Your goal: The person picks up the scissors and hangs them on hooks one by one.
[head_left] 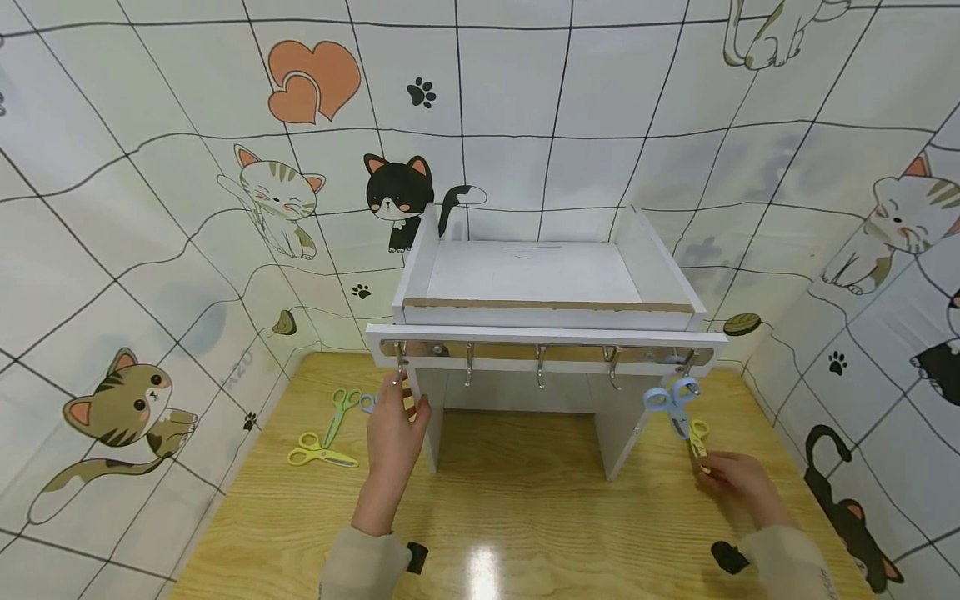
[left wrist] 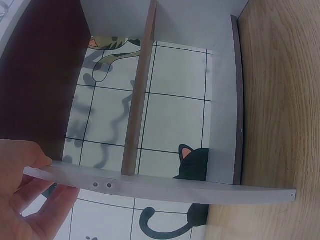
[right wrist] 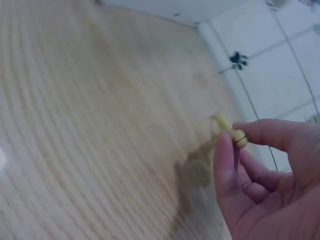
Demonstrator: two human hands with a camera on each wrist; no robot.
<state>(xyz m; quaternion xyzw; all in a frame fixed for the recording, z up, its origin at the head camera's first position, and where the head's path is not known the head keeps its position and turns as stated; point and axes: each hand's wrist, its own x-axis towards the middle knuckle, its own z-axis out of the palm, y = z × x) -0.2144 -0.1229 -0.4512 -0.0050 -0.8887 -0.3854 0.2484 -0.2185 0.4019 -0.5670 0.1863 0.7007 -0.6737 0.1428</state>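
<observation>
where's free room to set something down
Bare table: under the white rack, between its legs, and in front, between left hand and right hand. Crowded: left of the rack, with green scissors and flat yellow scissors; right, with hanging blue scissors and held yellow scissors.

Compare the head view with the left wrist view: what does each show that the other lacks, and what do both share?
Only the head view shows the right hand pinching yellow loop-handled scissors, the green looped scissors and the orange double-heart wall print.

Only the left wrist view shows a dark brown board face on the white wooden shelf.

Both show that shelf, the left hand at its edge and the pale wood-grain table.
</observation>
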